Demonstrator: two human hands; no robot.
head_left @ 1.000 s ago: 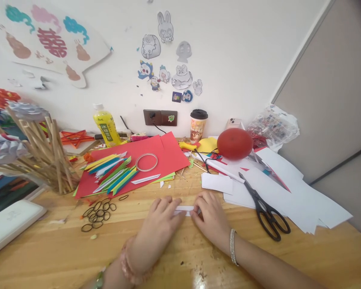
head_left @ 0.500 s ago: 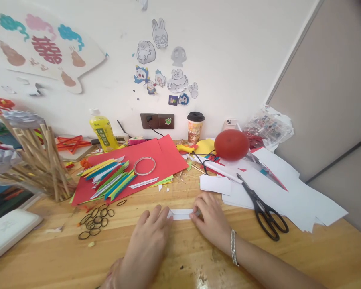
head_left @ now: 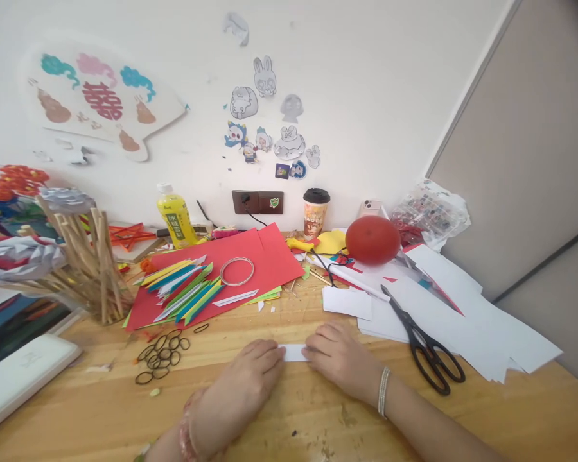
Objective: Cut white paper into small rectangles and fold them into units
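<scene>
A narrow white paper strip lies on the wooden table between both hands, only its middle showing. My left hand has its fingers closed over the strip's left end. At the right end, my right hand pinches the paper, a silver bracelet on its wrist. The fingertips of both hands are partly hidden. Just behind my right hand is a small stack of white paper pieces.
Left of the hands lie black rubber bands. Folded coloured strips rest on red paper. Black scissors lie at the right by white sheets. Behind stand a cup, a red balloon and a yellow bottle.
The view has shifted slightly left and up. The hands have closed further over the strip, so less of it shows, and the fold line seen on it earlier is no longer visible.
</scene>
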